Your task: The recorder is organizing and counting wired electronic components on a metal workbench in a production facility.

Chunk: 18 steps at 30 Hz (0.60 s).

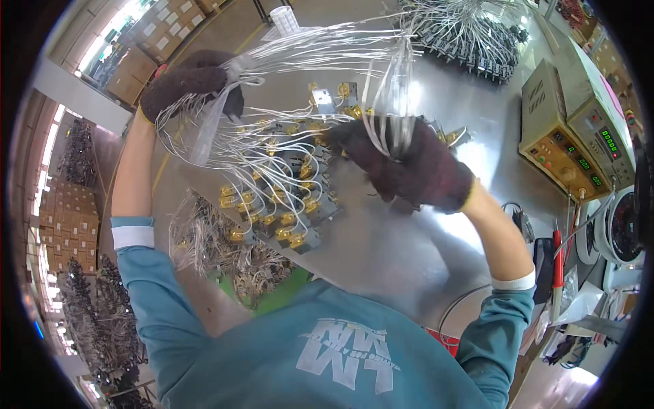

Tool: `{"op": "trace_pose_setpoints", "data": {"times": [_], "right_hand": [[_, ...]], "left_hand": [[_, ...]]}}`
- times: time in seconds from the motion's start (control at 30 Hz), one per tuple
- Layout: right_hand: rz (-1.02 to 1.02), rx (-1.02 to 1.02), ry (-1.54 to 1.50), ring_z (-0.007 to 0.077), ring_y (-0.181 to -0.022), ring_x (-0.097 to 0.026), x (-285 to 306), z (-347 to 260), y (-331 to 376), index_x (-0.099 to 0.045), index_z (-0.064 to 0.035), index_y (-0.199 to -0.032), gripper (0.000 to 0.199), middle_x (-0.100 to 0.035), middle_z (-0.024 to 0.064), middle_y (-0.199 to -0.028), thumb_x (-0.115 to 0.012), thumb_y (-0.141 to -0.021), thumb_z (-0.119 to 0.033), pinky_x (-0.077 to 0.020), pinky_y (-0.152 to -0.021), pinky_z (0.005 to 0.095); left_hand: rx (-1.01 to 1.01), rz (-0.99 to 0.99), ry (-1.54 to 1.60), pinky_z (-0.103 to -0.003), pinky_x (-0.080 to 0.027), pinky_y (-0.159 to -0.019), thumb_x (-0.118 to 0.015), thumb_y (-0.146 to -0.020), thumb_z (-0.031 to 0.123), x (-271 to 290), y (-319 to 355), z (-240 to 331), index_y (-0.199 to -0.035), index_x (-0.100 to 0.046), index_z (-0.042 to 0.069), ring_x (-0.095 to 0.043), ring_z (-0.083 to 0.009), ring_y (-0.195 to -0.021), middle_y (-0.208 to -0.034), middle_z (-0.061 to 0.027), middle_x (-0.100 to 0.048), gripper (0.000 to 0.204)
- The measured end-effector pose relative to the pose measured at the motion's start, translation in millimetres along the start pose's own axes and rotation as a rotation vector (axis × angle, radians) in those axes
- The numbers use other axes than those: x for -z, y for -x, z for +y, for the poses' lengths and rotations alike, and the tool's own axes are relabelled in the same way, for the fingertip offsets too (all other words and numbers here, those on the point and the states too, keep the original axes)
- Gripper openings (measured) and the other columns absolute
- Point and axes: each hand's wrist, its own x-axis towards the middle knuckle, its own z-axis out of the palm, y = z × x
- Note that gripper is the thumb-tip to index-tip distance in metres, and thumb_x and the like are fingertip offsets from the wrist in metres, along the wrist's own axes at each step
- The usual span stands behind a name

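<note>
Both my hands wear dark gloves. At the upper left, my left hand [187,88] is closed on a bundle of thin white wires [310,54], where a clear plastic strip [212,129] is wrapped around it. My right hand [415,163], right of the middle, is closed around more of these wires, which loop down into it; its fingertips are partly hidden. From the bundle, wires spread down to several small grey and yellow connector blocks [289,238] lying on the shiny metal table [381,252].
At the back stands a heap of black parts with white wires [470,54]. Two instruments with lit displays [572,136] sit on the right, above a red-handled tool [558,259]. A pile of tangled wired parts [252,269] lies below the table's left edge. Cartons [68,218] are stacked far left.
</note>
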Motion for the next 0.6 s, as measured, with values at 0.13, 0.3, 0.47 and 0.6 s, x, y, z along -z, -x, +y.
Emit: {"op": "trace_pose_setpoints", "data": {"times": [0.13,0.3,0.47,0.6], "right_hand": [[0.552,0.743,1.231,0.0405,-0.090,-0.073,-14,51,-35,-0.066,-0.0021,-0.140,0.040,-0.074,0.0237,-0.112,-0.060,-0.100,-0.005,-0.0594,-0.073,0.0489],[0.839,0.421,0.927,0.0450,-0.084,-0.072,18,63,-84,-0.070,-0.0073,-0.126,0.026,-0.074,0.0240,-0.101,-0.062,-0.101,-0.010,-0.0591,-0.072,0.0511],[1.030,0.506,1.124,0.0451,-0.083,-0.072,68,80,-100,-0.071,-0.0074,-0.118,0.023,-0.074,0.0249,-0.096,-0.065,-0.102,-0.022,-0.0586,-0.072,0.0537],[1.057,0.795,1.195,0.0421,-0.079,-0.070,146,104,-88,-0.071,-0.0132,-0.129,0.035,-0.074,0.0199,-0.096,-0.067,-0.095,-0.014,-0.0562,-0.071,0.0536]], "left_hand": [[-0.035,-0.015,-0.083,-0.040,-0.062,-0.076,-0.075,-0.098,0.043,34,8,-33,-0.133,-0.065,-0.008,-0.076,-0.0266,-0.081,-0.094,-0.0164,-0.076,0.063],[-0.029,0.033,-0.105,-0.035,-0.054,-0.112,-0.076,-0.099,0.022,39,8,-43,-0.143,-0.067,0.001,-0.068,-0.0217,-0.127,-0.146,-0.0122,-0.064,0.049],[-0.105,0.194,0.356,-0.033,-0.061,-0.086,-0.073,-0.102,0.030,46,31,-64,-0.144,-0.060,0.001,-0.074,-0.0193,-0.098,-0.119,-0.0086,-0.074,0.052],[-0.030,0.282,0.331,-0.036,-0.061,-0.078,-0.071,-0.102,0.031,42,30,-52,-0.142,-0.059,-0.003,-0.073,-0.0217,-0.088,-0.109,-0.0114,-0.074,0.054]]}}
